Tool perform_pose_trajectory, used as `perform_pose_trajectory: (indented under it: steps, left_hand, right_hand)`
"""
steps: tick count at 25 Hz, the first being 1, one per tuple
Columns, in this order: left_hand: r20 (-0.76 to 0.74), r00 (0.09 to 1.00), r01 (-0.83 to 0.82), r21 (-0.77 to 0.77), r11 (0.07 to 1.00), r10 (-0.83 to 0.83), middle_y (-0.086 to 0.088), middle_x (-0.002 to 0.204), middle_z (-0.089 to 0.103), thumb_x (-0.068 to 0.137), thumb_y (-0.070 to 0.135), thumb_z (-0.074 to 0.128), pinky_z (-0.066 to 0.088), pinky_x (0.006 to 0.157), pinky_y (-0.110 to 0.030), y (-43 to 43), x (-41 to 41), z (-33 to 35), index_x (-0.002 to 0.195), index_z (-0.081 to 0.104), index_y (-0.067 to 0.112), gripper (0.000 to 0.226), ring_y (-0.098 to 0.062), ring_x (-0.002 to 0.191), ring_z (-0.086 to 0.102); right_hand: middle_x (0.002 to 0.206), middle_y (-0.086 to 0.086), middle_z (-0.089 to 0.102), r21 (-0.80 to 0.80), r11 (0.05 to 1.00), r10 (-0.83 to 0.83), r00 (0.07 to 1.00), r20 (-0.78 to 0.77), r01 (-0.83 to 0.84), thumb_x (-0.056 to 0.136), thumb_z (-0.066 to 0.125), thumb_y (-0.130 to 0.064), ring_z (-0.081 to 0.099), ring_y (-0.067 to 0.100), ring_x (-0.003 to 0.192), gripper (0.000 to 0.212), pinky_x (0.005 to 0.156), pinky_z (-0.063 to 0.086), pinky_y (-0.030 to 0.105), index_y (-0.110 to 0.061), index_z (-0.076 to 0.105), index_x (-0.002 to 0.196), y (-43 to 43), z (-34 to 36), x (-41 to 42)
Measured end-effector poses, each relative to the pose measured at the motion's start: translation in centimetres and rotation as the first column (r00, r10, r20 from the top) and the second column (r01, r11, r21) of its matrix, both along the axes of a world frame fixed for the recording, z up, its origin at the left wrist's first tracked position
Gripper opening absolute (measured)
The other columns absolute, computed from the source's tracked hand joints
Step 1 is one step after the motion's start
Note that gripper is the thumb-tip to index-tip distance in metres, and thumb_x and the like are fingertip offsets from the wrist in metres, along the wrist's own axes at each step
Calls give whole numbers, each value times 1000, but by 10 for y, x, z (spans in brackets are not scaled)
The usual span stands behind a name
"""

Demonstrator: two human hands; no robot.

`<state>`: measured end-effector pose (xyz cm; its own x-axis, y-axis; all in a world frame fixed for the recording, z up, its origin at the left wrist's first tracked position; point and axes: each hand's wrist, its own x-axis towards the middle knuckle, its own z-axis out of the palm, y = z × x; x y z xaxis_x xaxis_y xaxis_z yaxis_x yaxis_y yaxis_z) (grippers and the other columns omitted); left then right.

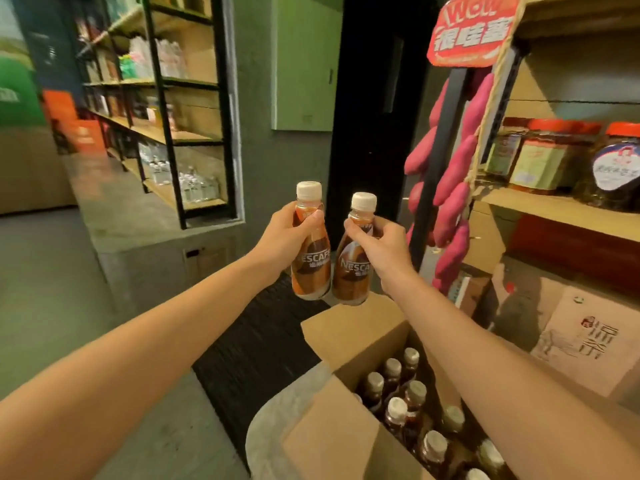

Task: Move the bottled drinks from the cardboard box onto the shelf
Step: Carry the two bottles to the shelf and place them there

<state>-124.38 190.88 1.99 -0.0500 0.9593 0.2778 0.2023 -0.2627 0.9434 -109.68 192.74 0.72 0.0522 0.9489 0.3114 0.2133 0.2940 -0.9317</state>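
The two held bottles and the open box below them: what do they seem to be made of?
Left bottle and right bottle: probably clear plastic, glossy printed sleeve, matte cream screw caps. Box: plain brown corrugated cardboard, dull, with folded-open flaps.

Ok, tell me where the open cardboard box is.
The cardboard box sits low in the head view, right of centre, under the right forearm, still holding capped bottles.
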Motion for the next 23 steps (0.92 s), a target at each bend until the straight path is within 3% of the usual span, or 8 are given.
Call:
perform_pose_trajectory:
  steps: [4,7,13,15,19,23]
  left_hand:
    - [5,981,-194,9,981,194,2,103,61,95,27,50,46,91,-34,-38,-79,4,121,50,16,28,-14,100,58]
    - [-13,942,-334,-2,942,334,-3,108,62,95,27,50,46,87,-31,-66,-144,7,122,51,13,31,-16,101,59]
    - [1,853,-522,8,853,522,-9,117,63,95,25,51,46,96,-38,-117,-293,3,120,53,13,28,-22,109,60]
    - [-6,827,-562,8,827,562,-7,119,62,95,26,51,46,92,-34,-128,-346,2,123,51,14,30,-21,109,59]
    - [-27,807,-590,19,807,590,-3,114,63,96,23,49,45,75,-22,-141,-468,5,116,50,20,21,-15,102,59]
    - [-67,778,-626,7,780,625,-5,119,61,95,27,50,43,87,-32,-137,-581,12,123,48,18,29,-19,110,57]
  right_hand:
    - [85,-13,60,-16,980,196,980,-40,-197,85,66,-31,56,8,89,10,84,42,29,-27,59,91,-10,5,-83]
    - [81,-9,65,2,948,318,947,-55,-318,84,68,-32,60,8,84,8,77,44,26,-27,62,82,-21,11,-152]
    - [95,-1,66,7,860,510,858,-66,-511,81,70,-34,60,15,98,17,86,44,30,-20,64,89,-43,7,-317]
    - [102,-2,64,-4,837,545,836,-65,-547,81,70,-36,57,15,102,29,89,43,31,-14,64,100,-48,4,-376]
    - [102,1,65,34,796,605,795,-47,-604,83,68,-34,55,11,96,26,82,40,26,-15,65,101,-52,5,-502]
    - [99,-3,60,30,767,642,764,-61,-641,85,66,-33,54,12,98,29,83,39,28,-14,64,107,-45,15,-613]
